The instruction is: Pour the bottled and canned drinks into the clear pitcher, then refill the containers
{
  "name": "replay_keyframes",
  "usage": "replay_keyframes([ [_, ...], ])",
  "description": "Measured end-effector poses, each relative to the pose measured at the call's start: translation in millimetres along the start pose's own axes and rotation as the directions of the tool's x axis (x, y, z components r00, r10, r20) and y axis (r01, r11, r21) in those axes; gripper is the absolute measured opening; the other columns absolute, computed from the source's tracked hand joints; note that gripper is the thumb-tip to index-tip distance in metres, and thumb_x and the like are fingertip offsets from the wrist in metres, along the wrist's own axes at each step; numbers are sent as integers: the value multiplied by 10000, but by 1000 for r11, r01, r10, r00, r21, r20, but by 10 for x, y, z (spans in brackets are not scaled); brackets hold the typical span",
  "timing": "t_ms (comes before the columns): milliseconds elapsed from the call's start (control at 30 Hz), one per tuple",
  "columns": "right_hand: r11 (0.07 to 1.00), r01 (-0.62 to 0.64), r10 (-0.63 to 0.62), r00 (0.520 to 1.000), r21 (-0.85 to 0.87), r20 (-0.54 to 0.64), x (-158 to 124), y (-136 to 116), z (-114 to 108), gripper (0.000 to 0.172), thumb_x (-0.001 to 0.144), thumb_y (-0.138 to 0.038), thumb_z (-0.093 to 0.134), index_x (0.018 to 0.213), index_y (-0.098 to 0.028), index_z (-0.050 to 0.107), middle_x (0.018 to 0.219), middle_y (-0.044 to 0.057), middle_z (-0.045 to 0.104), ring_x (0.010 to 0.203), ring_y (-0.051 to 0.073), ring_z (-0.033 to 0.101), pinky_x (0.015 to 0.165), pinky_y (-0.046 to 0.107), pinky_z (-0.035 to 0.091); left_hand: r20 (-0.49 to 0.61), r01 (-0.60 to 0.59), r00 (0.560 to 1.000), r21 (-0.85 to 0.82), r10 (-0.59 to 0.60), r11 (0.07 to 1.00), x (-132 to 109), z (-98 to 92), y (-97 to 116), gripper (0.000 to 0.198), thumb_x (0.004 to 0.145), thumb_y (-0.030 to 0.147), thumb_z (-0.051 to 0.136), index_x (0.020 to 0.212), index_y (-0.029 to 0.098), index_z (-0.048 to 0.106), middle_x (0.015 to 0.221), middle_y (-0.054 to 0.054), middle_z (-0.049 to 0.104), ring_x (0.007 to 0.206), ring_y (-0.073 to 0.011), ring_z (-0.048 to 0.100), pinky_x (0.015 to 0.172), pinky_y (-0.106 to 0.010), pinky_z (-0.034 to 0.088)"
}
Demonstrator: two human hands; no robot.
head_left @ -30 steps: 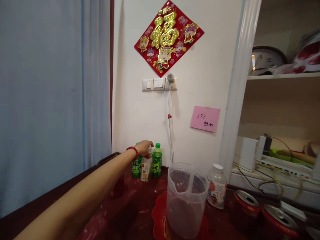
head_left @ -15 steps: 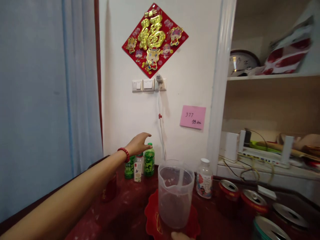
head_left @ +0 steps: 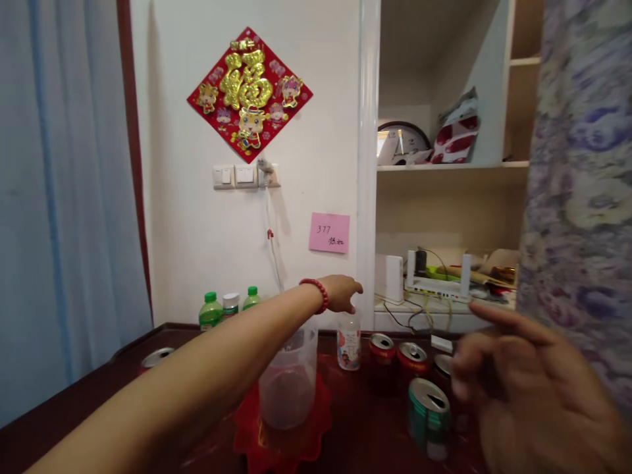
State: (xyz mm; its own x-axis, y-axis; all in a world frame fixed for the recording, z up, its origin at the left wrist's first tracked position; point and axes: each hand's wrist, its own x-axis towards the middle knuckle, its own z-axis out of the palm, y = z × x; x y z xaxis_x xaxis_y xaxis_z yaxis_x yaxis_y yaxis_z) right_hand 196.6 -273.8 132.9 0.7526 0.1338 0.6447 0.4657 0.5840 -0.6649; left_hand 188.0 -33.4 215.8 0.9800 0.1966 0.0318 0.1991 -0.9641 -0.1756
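Two bare hands above a dark red counter, the left hand at the top of a flower-labelled bottle

The left hand, a red beaded bracelet at its wrist, is wide, thumb and fingers parted; whether it touches the bottle I cannot tell. The bottle stands upright at the far side, left of several red cans and right of a clear jug on a red scalloped tray. The right hand, near and blurred, has its index finger stretched out and the others bent, loosely wide, just right of a green can. Far left, beyond the left forearm, two green-capped bottles flank a white-capped one
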Motion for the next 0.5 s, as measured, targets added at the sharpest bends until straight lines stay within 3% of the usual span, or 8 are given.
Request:
replay_keyframes([
  [100,997,32,-28,998,66,-51,161,-68,-97,344,935,-535,697,1127,-253,652,699,-10,587,559,120,552,484,180,465,138,26,990,91,-39,995,387,116,168,374,966,318,676,1305,181,600,1356,-113,609,1176,-280,627,988,-497,536],
  [200,994,79,-77,996,70,-33,221,-73,-126,316,972,-521,658,1119,-241,648,690,-28,573,530,103,528,468,171,444,224,63,970,164,-99,984,602,252,220,328,993,337,636,1280,181,604,1300,-101,623,1096,-255,653,916,-462,575],
  [367,993,82,-79,996,83,-42,288,-46,-109,299,1000,-506,611,1113,-230,639,681,-45,562,506,85,505,472,167,437,290,78,946,223,-143,972,720,426,168,341,990,341,640,1284,172,600,1287,-101,627,1079,-253,659,901,-459,580],
  [500,994,84,-82,996,73,-18,329,-11,-115,323,1005,-526,593,1117,-226,635,684,-49,563,511,84,504,486,179,440,326,94,928,259,-179,961,755,444,120,330,990,338,641,1275,175,605,1282,-100,631,1078,-250,660,903,-455,580],
])
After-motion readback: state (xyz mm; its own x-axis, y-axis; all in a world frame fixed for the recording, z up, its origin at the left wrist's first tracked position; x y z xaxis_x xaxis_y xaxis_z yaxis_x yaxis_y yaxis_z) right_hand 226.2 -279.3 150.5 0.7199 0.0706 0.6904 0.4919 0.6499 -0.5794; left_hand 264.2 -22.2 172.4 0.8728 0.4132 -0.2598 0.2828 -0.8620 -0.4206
